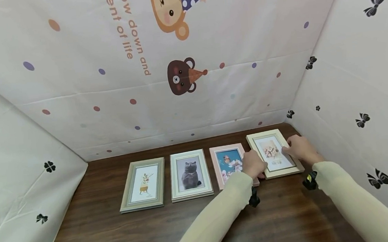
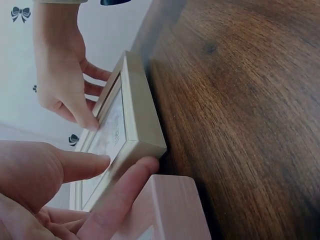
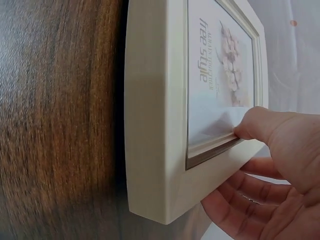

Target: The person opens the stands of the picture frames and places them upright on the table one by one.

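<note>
A cream picture frame [image 1: 288, 170] with a floral print lies tilted at the right end of a row. My right hand [image 1: 301, 148] grips its right side; in the right wrist view the thumb [image 3: 255, 122] presses the front while the other fingers curl at the edge. My left hand [image 1: 253, 163] holds the opposite side, its thumb [image 2: 85, 165] on the front and a finger along the outer edge. Beside that finger, partly covered by my left hand, lies a pink picture frame [image 1: 217, 168] with a blue flower picture.
A white picture frame [image 1: 174, 179] with a grey cat and a pale green-gold picture frame [image 1: 128, 194] with a plant print lie further left on the dark wooden table [image 1: 121, 237]. Printed white sheets [image 1: 246, 94] stand behind and at both sides.
</note>
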Demonstrator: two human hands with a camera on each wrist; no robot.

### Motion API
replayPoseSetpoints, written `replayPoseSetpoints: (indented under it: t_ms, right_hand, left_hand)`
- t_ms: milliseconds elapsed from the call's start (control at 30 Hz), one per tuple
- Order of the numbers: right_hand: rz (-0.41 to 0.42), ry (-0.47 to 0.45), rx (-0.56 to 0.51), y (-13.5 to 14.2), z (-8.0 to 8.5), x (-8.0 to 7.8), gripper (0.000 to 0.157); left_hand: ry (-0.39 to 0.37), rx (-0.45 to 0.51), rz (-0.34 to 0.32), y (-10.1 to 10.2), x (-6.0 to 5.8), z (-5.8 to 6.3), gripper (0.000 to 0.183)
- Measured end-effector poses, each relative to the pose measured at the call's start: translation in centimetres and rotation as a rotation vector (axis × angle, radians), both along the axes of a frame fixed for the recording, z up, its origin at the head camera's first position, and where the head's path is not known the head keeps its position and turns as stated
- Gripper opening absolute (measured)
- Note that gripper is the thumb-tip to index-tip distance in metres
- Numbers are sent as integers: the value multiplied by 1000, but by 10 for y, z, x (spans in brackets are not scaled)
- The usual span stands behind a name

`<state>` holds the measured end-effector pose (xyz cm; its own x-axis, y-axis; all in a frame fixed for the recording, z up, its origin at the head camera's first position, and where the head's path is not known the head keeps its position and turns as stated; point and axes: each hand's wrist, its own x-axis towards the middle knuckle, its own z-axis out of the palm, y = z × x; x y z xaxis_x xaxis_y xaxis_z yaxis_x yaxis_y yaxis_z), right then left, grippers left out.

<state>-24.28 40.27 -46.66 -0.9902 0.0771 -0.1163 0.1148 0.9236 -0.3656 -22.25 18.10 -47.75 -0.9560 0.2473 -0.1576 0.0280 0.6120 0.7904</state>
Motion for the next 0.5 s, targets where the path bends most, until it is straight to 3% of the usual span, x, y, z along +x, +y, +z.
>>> replayPoseSetpoints:
  t_ms: [133, 300, 433, 500]
  right_hand:
    - [-10, 31, -10, -3, 5, 2, 28]
    - [-10, 96, -8, -4, 7, 6, 32]
    - [-7, 159, -30, -4, 8, 8, 41]
    - [-13, 194, -39, -4, 8, 7, 45]
  left_hand:
    - [43, -19, -19, -5, 5, 7, 41]
    - [98, -47, -28, -7, 0, 3, 45]
    - [179, -38, -33, -7, -5, 0, 20]
    - [212, -13, -28, -9, -6, 1, 26]
